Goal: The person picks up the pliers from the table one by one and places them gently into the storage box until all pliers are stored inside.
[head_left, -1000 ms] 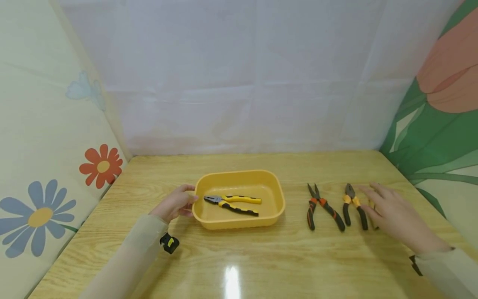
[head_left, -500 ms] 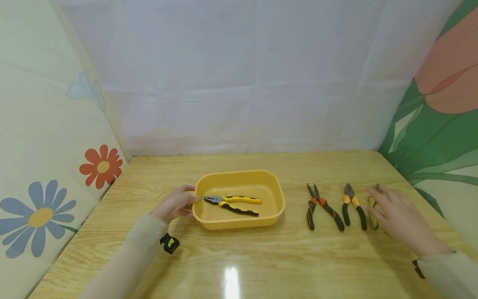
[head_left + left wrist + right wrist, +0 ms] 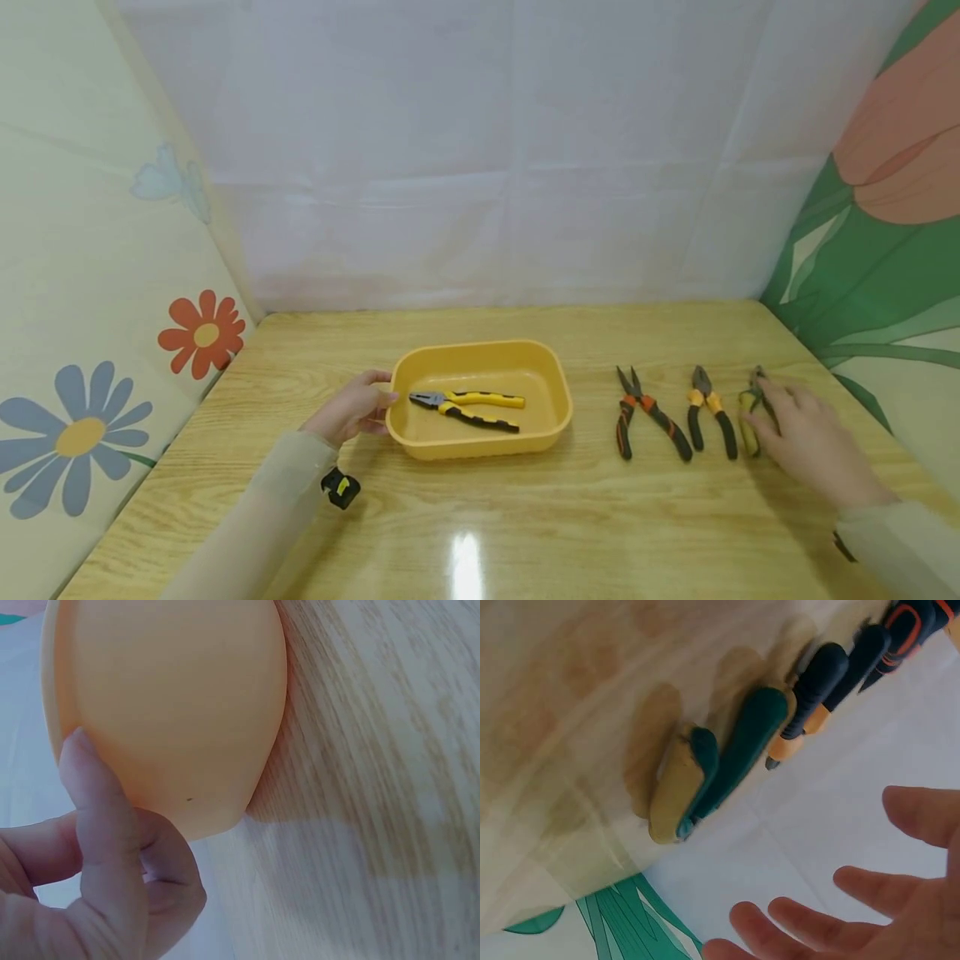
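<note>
Left hand: grip narrow, holding the tray at its left end; thumb lies against the tray's wall, other fingers bent.

Tray: stands on the worktop, left of the row of tools. Yellow pliers lie inside, jaws to the left, handles to the right.

Right hand: grip wide, fingers spread, holding nothing. In the head view it overlaps the right side of the green pliers; the right wrist view shows fingers and tool apart.

Row on worktop, left to right: red pliers, orange pliers, green pliers at the right end. Jaws point far, handles near. Red pliers have parted jaws and spread handles.

Surroundings: white cloth at the far side; red flower and blue flower printed on the left side.
</note>
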The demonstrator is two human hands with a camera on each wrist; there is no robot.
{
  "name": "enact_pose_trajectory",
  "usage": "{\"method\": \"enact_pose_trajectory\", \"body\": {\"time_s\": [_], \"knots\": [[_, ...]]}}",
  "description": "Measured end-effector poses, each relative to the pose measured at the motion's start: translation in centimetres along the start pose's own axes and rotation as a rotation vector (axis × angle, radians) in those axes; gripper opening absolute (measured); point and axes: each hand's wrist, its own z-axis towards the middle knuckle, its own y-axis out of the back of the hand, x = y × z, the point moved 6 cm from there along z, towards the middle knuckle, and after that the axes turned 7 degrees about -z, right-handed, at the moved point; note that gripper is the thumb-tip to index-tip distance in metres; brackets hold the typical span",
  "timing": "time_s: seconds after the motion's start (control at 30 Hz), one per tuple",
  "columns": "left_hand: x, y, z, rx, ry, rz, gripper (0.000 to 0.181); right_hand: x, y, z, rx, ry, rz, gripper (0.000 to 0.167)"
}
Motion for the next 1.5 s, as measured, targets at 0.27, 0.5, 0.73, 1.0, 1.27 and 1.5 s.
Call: {"method": "enact_pose_trajectory", "body": {"time_s": [0.27,0.5,0.73,1.0,1.27,1.5], "knots": [[0.0,0.1,-0.3,-0.011,0.006,0.006,0.048,-0.4,-1.2,0.3,0.102,-0.039,0.022,0.057],[-0.1,-0.2,-0.3,-0.004,0.006,0.0,0.048,-1.2,-1.9,0.8,0.173,-0.062,0.002,0.06],[-0.2,-0.1,-0.1,0.008,0.003,-0.002,0.047,-2.1,-2.8,1.0,0.23,-0.084,-0.019,0.063],[-0.1,0.0,0.0,0.001,0.009,-0.004,0.048,-2.5,-3.6,1.2,0.284,-0.093,-0.009,0.063],[0.0,0.1,0.0,-0.002,0.009,-0.003,0.047,-2.7,-4.1,1.3,0.327,-0.115,0.027,0.061],[0.1,0.1,0.1,0.001,0.0,-0.013,0.047,-2.8,-4.6,1.1,0.355,-0.104,0.004,0.062]]}}
